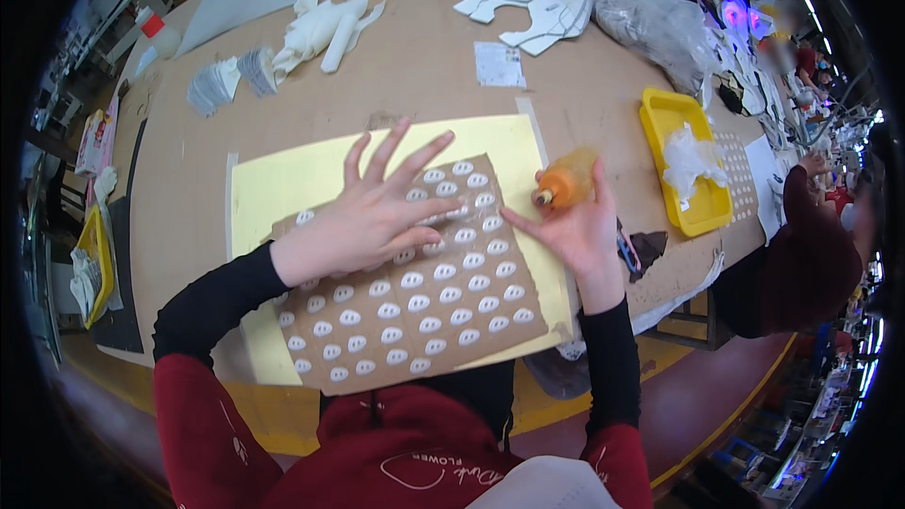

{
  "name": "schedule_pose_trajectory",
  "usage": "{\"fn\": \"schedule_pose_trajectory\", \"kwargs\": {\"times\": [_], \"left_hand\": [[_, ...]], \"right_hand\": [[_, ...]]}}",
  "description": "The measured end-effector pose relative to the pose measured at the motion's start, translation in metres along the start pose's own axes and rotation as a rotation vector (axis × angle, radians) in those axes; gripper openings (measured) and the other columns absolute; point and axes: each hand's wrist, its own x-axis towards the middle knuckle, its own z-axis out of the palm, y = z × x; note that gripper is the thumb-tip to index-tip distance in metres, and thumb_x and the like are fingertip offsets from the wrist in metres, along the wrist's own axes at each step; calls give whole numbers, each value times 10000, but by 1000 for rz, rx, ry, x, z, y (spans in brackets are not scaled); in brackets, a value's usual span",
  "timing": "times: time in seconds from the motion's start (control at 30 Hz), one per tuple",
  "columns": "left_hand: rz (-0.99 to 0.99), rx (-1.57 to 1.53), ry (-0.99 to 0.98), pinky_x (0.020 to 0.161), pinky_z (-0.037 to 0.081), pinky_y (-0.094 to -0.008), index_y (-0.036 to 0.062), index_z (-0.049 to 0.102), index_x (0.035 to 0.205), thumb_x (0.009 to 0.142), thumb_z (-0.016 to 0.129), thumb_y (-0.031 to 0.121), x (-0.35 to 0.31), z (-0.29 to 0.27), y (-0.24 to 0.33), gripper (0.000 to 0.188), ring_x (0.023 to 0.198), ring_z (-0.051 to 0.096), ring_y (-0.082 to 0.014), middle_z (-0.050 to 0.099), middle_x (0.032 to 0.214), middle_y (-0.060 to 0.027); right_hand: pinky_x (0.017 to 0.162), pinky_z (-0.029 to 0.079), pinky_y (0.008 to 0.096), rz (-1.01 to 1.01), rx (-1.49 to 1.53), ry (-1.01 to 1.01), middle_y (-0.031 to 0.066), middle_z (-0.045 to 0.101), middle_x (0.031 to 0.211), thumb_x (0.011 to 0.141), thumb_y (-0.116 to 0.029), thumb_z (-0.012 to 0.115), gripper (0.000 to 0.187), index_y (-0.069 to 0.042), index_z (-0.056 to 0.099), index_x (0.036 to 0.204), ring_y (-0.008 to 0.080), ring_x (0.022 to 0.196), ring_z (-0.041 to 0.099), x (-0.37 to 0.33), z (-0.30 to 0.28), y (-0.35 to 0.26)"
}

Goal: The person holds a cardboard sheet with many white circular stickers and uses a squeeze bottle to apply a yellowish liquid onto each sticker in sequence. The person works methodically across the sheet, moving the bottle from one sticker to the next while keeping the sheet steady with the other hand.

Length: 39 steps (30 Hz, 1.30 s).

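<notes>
My left hand (363, 212) lies over a brown cardboard sheet (382, 269), its fingers spread and nothing gripped. Rows of small white rounded pieces (412, 279), each with two dark marks like a snout, cover the sheet; some are hidden beneath my palm. Underneath the cardboard is a larger pale yellow board (283, 184). Just right of the sheet, my right hand (589, 231) grips an orange-topped squeeze bottle (568, 179), tilted with its nozzle toward the sheet. That hand's thumb reaches to the cardboard's right edge.
To the right stands a yellow tray (719, 209) with crumpled plastic (693, 160). Small scissors (626, 250) lie beside my right wrist. White cut pieces (542, 9), a paper slip (498, 64) and grey stacks (214, 85) sit farther back. A red-capped bottle (158, 33) is far left. People work at right.
</notes>
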Motion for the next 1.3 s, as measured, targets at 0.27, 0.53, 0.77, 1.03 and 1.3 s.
{"fn": "schedule_pose_trajectory", "kwargs": {"times": [0.27,0.53,0.77,1.03,1.3], "left_hand": [[93,61,-9,1011,-33,-645,312,566,1192,886,397,535,41,33,-8,414,1349,-48,-429,130,1485,-104],[104,160,-18,1017,-16,-636,329,556,1199,874,385,559,43,31,-12,433,1347,-1,-423,160,1479,-88],[22,107,16,1029,-17,-618,328,573,1184,862,291,633,40,13,-11,526,1344,5,-428,149,1482,-103],[-120,-33,-37,1043,26,-605,268,523,1245,901,424,436,8,-2,-23,395,1351,41,-410,152,1480,-99],[-615,137,184,1072,57,-528,212,448,1323,935,366,346,-75,12,-84,418,1367,102,-333,203,1477,-71]], "right_hand": [[1011,250,627,11,35,1,78,475,1059,875,-519,470,529,-83,421,1171,186,955,446,-2,-5,-6],[1002,260,603,9,40,-45,107,409,1231,876,-513,472,593,-86,349,1268,218,1166,385,0,-15,-7],[1017,250,594,14,49,5,77,467,1124,875,-505,483,516,-102,413,1191,193,1000,422,0,-10,-8],[970,341,472,-16,44,40,69,520,1026,872,-488,501,462,-98,478,1119,172,842,460,-1,-7,-7],[738,422,295,-198,-72,-233,86,511,1071,880,-462,502,476,-72,442,1146,168,857,513,7,-40,-18]]}}
